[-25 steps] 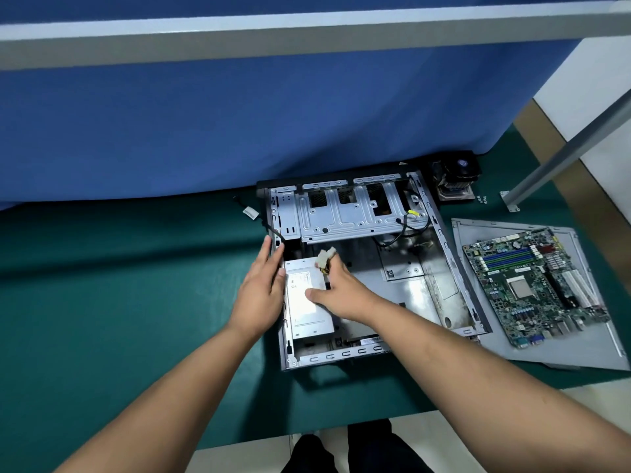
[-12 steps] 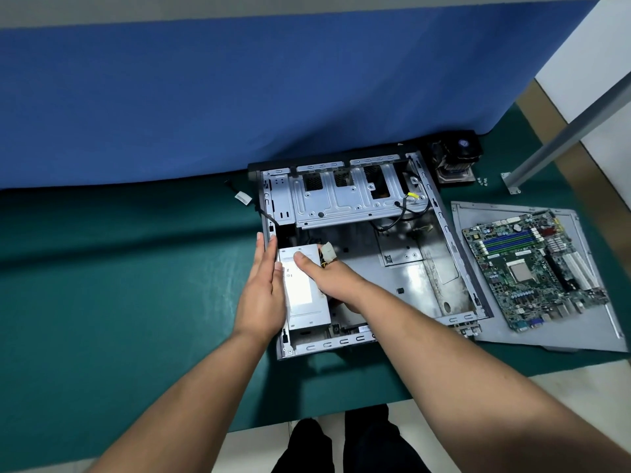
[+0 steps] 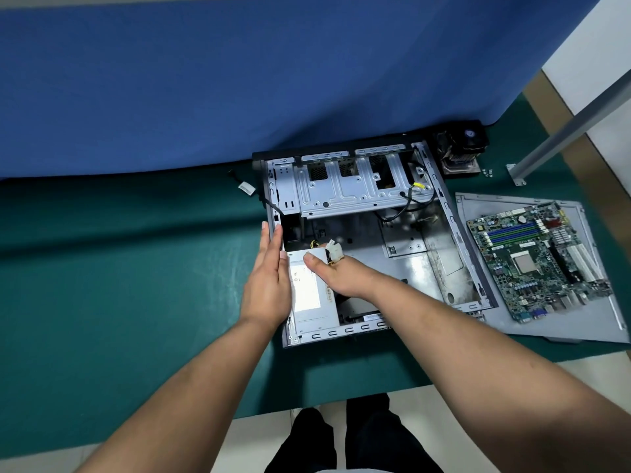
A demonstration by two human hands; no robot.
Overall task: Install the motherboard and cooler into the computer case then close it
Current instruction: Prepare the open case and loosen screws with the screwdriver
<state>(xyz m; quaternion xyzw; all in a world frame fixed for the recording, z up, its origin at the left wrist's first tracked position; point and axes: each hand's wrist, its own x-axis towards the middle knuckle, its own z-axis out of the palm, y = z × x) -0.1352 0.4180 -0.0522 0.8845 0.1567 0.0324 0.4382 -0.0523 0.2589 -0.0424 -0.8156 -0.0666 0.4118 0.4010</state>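
Observation:
The open grey computer case (image 3: pixel 456 233) lies on its side on the green mat. A silver power supply (image 3: pixel 309 302) sits in its near left corner. My left hand (image 3: pixel 269 278) lies flat with straight fingers against the case's left wall beside the power supply. My right hand (image 3: pixel 345 278) grips the power supply, thumb on its top near the far edge and fingers curled down its right side. A white cable connector (image 3: pixel 334 251) sticks up by those fingers. The green motherboard (image 3: pixel 532 261) rests on the grey side panel (image 3: pixel 601 322) to the right. The cooler (image 3: pixel 461 151) stands behind the case's far right corner.
A drive cage (image 3: pixel 351 189) fills the case's far end, with black cables hanging to its right. Small screws (image 3: pixel 487 172) lie by the cooler, near the foot of a slanted metal leg (image 3: pixel 573 124). A blue curtain (image 3: pixel 239 80) closes off the back. The mat's front edge is close to my legs.
My right thumb has slid along the power supply's top toward its far edge. My left hand stays flat on the case wall. My head's view has shifted slightly.

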